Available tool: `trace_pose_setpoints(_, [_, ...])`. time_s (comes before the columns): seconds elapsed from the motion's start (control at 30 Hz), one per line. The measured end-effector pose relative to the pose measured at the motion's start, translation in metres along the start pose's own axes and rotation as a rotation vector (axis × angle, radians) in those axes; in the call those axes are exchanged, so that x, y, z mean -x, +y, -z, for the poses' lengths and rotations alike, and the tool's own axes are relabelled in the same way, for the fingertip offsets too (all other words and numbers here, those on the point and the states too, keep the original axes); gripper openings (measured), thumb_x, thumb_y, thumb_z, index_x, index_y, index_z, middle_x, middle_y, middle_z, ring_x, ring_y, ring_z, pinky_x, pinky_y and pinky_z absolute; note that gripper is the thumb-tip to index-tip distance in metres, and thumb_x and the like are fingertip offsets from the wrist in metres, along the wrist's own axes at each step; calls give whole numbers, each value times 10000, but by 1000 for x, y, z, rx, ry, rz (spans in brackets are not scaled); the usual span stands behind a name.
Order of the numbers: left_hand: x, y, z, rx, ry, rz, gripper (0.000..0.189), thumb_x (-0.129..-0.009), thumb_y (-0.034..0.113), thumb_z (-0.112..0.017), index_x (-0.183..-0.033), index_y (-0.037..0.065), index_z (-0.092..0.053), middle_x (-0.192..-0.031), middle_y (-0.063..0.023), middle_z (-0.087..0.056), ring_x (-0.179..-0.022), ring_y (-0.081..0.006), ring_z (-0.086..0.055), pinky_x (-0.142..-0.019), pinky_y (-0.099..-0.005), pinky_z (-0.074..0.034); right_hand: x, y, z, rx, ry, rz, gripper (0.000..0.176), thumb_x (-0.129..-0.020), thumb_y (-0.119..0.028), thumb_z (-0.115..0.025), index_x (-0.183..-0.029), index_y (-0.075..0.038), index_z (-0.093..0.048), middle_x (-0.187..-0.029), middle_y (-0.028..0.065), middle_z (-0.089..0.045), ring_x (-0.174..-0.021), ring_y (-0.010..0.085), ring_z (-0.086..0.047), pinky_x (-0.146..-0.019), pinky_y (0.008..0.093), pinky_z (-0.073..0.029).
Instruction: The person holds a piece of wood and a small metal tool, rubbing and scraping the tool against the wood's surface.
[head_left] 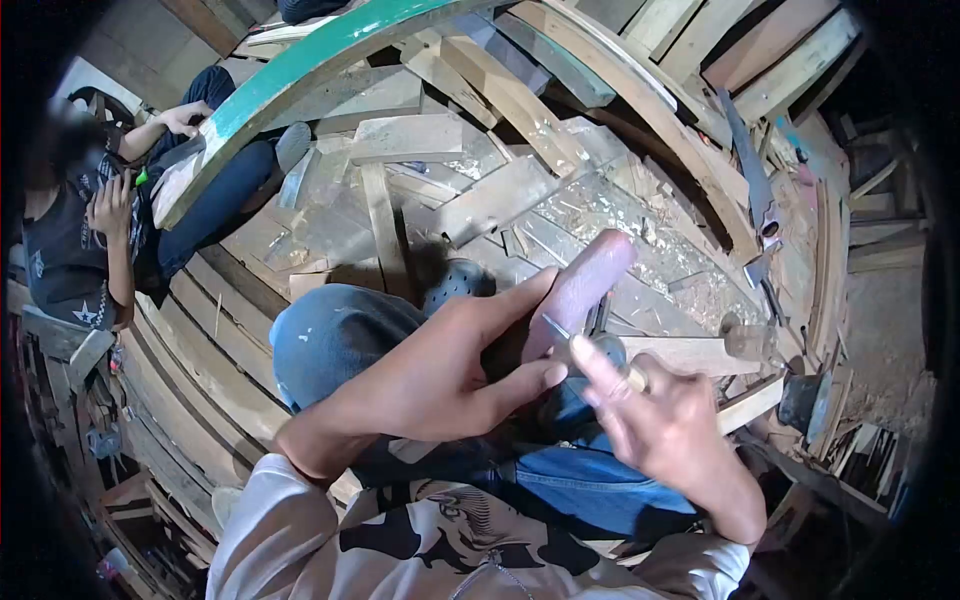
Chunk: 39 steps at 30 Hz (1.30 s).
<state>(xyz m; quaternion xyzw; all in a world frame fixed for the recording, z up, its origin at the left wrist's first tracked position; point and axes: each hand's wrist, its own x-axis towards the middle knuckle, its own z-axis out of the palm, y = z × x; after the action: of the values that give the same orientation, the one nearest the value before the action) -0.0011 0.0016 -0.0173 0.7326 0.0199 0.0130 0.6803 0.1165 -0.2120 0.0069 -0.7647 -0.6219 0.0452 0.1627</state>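
Note:
My left hand (460, 370) is wrapped round a rounded, pinkish wooden piece (592, 278), held tilted above my lap, its far end pointing up and right. In my right hand (655, 415) is a slim carving tool (554, 325) with a pale handle, gripped with the index finger stretched along it. The thin metal tip lies against the near part of the wooden piece, close to my left thumb. My fingers hide the lower end of the piece and most of the tool. Below are my knees in blue jeans (340, 340).
A curved beam with green paint (330, 45) arcs across the upper left, beside a seated person (75, 235) with one hand at it. Wood offcuts (410, 137) and shavings litter the floor. At right are a handsaw (745, 160) and a glass jar (750, 342).

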Motion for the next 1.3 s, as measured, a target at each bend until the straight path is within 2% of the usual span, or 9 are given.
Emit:
trace_pose_setpoints(0.07, [-1,3,-3,24,7,20,604,-900,103,-675,-1424,-31,-405,-843,-151,-637,-663,-96,-504,-581,-279,-451,-6,17,3,68,34,-206,648,-840,-177,-707,-1448,-275,-505,-635,96,-550,-423,172,-519,-367,358,-466])
trace_pose_setpoints(0.13, [-1,15,1,104,-10,267,667,-895,86,-725,-1456,-51,-391,-1317,-113,-588,-1193,-120,-492,-1047,-285,-369,-2,13,-3,193,36,-145,635,-849,-182,-708,-1445,-274,-509,-650,89,-546,-414,157,-514,-348,330,-438])
trace_pose_setpoints(0.17, [-1,-4,-1,48,2,-62,633,-897,104,-678,-1445,-23,-385,-879,-148,-646,-691,-82,-521,-609,-274,-464,-1,8,-5,122,62,-51,645,-846,-176,-707,-1450,-271,-502,-663,90,-552,-405,149,-507,-339,319,-425])
trace_pose_setpoints(0.6, [0,5,0,-43,50,-21,619,-896,114,-686,-1415,-61,-398,-847,-202,-626,-684,-138,-550,-647,-305,-477,2,2,-5,31,69,-90,654,-840,-169,-724,-1451,-237,-500,-667,98,-540,-381,153,-464,-328,333,-391])
trace_pose_setpoints(0.67, [0,15,4,41,-90,204,678,-899,91,-720,-1457,-68,-369,-1283,-134,-610,-1182,-122,-503,-1036,-289,-385,4,-3,7,53,-61,-74,655,-835,-163,-722,-1449,-230,-503,-710,118,-562,-398,158,-500,-340,330,-410])
trace_pose_setpoints(0.83, [-2,16,3,145,-26,199,683,-891,82,-724,-1458,-64,-374,-1297,-116,-607,-1187,-117,-494,-1037,-282,-382,0,0,2,91,6,-61,662,-833,-158,-697,-1458,-239,-497,-690,84,-515,-418,157,-507,-349,342,-436])
trace_pose_setpoints(0.97, [1,5,-5,73,-2,245,701,-878,79,-740,-1459,-64,-375,-1205,-80,-643,-1085,-93,-523,-981,-267,-417,1,15,6,131,-33,-137,691,-799,-116,-684,-1449,-275,-511,-695,114,-556,-453,159,-545,-354,341,-444])
trace_pose_setpoints(1.07, [-2,-14,-3,-76,26,-195,594,-895,120,-694,-1391,-63,-422,-845,-154,-629,-681,-110,-522,-623,-269,-463,2,-2,-3,41,50,9,630,-785,-121,-702,-1389,-254,-581,-660,95,-550,-441,157,-530,-347,343,-433])
trace_pose_setpoints(1.3, [-3,0,-1,-54,34,-30,582,-898,127,-695,-1374,-76,-427,-715,-129,-580,-559,-97,-489,-518,-279,-425,0,3,6,92,-85,-26,661,-859,-146,-675,-1479,-235,-462,-661,98,-543,-382,153,-466,-333,327,-420])
